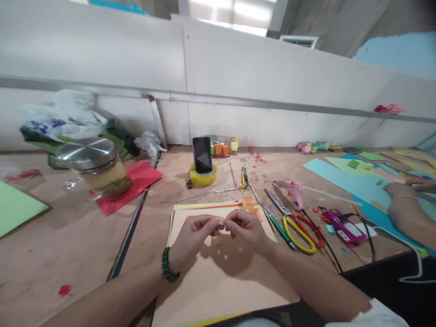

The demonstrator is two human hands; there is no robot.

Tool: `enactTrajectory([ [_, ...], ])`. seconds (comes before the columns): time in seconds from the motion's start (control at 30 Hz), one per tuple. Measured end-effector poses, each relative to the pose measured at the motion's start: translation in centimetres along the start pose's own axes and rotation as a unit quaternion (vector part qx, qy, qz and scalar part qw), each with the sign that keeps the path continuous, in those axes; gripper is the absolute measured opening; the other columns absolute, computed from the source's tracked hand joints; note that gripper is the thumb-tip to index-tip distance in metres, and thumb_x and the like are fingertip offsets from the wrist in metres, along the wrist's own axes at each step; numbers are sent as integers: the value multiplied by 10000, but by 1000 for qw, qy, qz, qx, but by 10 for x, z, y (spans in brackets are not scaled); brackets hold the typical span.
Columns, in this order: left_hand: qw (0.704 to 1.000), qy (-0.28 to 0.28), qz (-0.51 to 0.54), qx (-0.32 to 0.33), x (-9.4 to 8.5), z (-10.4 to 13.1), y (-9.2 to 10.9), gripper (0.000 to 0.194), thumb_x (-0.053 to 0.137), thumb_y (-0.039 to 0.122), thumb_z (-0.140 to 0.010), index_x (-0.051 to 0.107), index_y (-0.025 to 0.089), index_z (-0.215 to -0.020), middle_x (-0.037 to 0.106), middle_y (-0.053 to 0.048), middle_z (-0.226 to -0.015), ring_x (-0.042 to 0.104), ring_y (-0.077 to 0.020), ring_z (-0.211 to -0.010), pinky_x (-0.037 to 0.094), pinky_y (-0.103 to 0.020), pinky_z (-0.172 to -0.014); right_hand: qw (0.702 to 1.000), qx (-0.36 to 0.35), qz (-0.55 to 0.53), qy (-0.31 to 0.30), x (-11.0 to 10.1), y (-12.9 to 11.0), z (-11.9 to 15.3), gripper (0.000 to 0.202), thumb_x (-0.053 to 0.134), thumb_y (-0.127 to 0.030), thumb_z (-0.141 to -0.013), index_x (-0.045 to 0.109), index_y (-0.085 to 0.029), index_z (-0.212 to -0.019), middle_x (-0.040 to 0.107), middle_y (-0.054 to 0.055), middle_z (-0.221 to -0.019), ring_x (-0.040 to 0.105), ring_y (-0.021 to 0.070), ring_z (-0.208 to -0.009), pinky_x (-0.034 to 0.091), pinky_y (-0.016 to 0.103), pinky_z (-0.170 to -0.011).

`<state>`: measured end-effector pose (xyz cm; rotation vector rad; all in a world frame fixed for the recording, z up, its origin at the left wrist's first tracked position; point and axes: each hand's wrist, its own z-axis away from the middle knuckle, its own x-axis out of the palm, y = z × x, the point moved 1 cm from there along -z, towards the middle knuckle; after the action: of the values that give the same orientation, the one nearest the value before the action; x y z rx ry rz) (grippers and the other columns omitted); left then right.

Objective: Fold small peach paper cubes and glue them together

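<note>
My left hand [199, 236], with a green bead bracelet [166, 265] at its wrist, is closed in a pinch. Its fingertips meet those of my right hand [247, 229], which pinches as well. Between and below the fingertips shows a small piece of peach paper [215, 240], mostly hidden by the fingers. Both hands are above a stack of coloured paper [231, 290] whose top sheet is peach. Small folded orange paper pieces [250, 202] lie at the stack's far edge, just beyond my right hand.
Right of the stack lie scissors [299, 231], a green-handled tool [282, 232] and a pink glue gun [294, 193]. A phone [202, 154] leans on a yellow tape roll [203, 176]. At left stands a glass tea jar [102, 170]. Another person's hand [402, 195] rests over coloured sheets at right.
</note>
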<state>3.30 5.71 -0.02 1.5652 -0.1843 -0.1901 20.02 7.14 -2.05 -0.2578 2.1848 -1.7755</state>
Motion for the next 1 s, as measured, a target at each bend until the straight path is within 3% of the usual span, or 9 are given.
enactTrajectory([
  [0.2, 998, 9, -66, -9, -1, -1, -3, 301, 665, 437, -698, 712, 142, -662, 654, -36, -573, 555, -134, -539, 449, -227, -513, 999, 6, 48, 2, -1, -4, 0, 376, 655, -501, -772, 545, -167, -636, 508, -30, -543, 420, 70, -455, 350, 197, -425],
  [0.37, 995, 16, -96, 18, -1, 1, -4, 335, 621, 426, -748, 624, 158, -546, 611, -17, -508, 530, -120, -490, 414, -213, -484, 997, 2, 76, 6, 3, -5, 3, 349, 657, -457, -766, 543, -162, -618, 504, -28, -528, 388, 65, -462, 322, 192, -419],
  [0.63, 997, -54, 20, -53, -4, -5, -3, 514, 610, 629, -732, 676, 131, -621, 678, -68, -600, 602, -142, -527, 501, -251, -543, 998, 56, -32, -23, -2, -3, 0, 432, 682, -559, -733, 524, -169, -634, 469, -55, -510, 386, 54, -418, 310, 190, -392],
  [1.0, 997, -72, 3, -15, -7, -6, -4, 445, 656, 567, -739, 716, 131, -677, 707, -78, -653, 623, -154, -581, 523, -266, -596, 990, 95, -96, -32, -10, -6, -4, 373, 741, -488, -711, 596, -147, -681, 545, -41, -564, 446, 50, -432, 362, 182, -413],
])
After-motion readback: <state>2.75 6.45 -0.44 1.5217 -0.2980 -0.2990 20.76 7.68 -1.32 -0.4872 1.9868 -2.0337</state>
